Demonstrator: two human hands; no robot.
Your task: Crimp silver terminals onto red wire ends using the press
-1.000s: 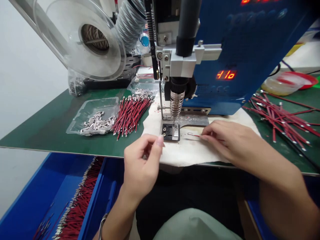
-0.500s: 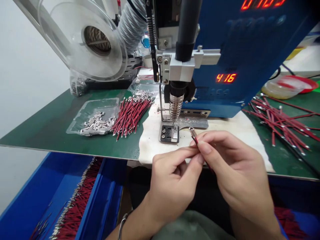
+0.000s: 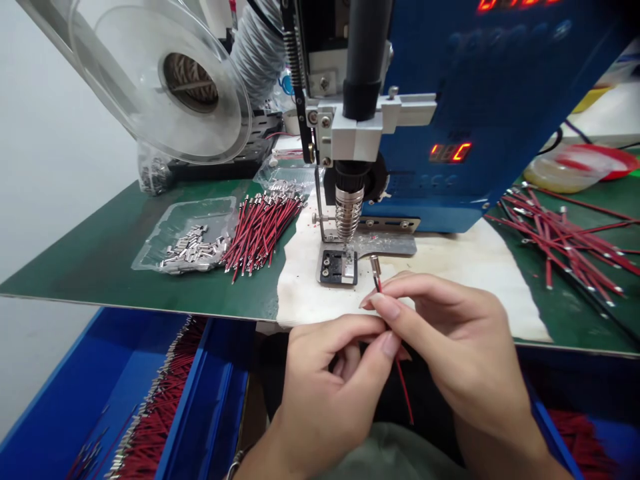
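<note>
A red-and-black wire lead (image 3: 405,393) with a small silver metal piece (image 3: 375,267) on its upper end is between my hands. My right hand (image 3: 460,340) is closed, pinching the lead just below the silver piece between thumb and fingers. Lower down, my left hand (image 3: 340,380) pinches the same lead with thumb and forefinger, and the red tail hangs below. The silver end points up, just right of a small black fixture (image 3: 331,268) and apart from it. Above that fixture is the spring-wrapped soldering head (image 3: 349,210) of a blue machine (image 3: 450,80).
Left on the green table (image 3: 90,247) are a clear tray (image 3: 150,250) of silver pieces and a pile of red-and-black leads (image 3: 260,230). More red wires (image 3: 565,240) lie at right. A blue bin (image 3: 65,387) below holds stacked leads. A clear reel (image 3: 125,73) stands behind.
Both hands have shifted slightly left and down with the lead. Its silver end sits closer to the fixture, and more of the red tail shows beneath. The machine's lower display reads differently.
</note>
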